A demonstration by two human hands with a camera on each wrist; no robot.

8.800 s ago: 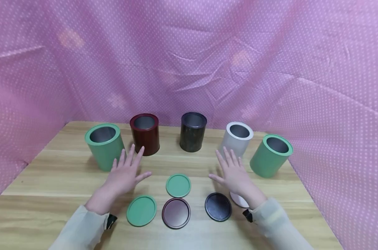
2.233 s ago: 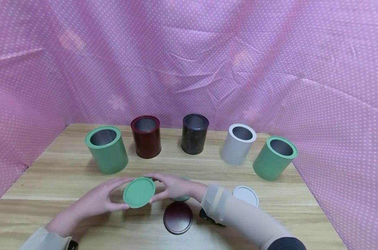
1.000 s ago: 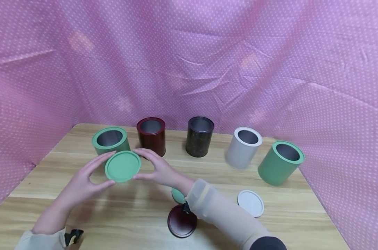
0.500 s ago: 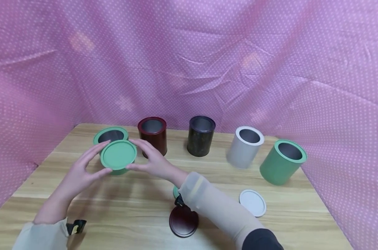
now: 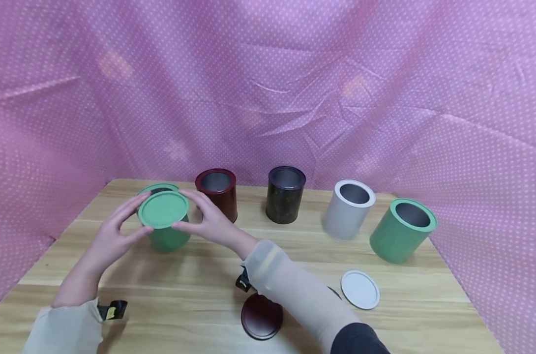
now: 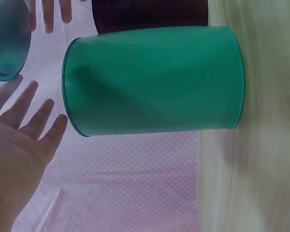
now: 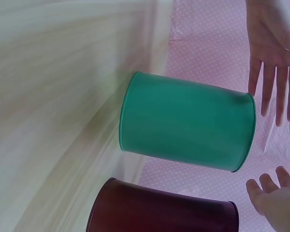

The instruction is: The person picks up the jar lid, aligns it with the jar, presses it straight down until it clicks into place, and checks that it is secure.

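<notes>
Both hands hold a round green lid [image 5: 163, 209] by its rim, thumb and fingers at opposite sides. My left hand [image 5: 108, 241] has the left edge and my right hand [image 5: 212, 221] the right edge. Upright behind and below the lid stands the left green can [image 5: 169, 240], its open mouth partly covered from the head view. In the left wrist view the lid [image 6: 9, 38] is off the top of the can [image 6: 154, 82], with a gap between them. The right wrist view shows this same can [image 7: 186, 123], and the lid only at the right edge.
Open cans stand in an arc: dark red [image 5: 217, 191], black [image 5: 285, 195], white [image 5: 348, 211] and another green [image 5: 402, 231]. A dark red lid [image 5: 261, 317] and a white lid [image 5: 360, 289] lie on the table. My right forearm mostly hides a black lid [image 5: 334, 292].
Earlier both hands were spread apart and the green lid lay on the table. They picked it up and carried it back and left towards the left green can, slightly farther in the last half second.
</notes>
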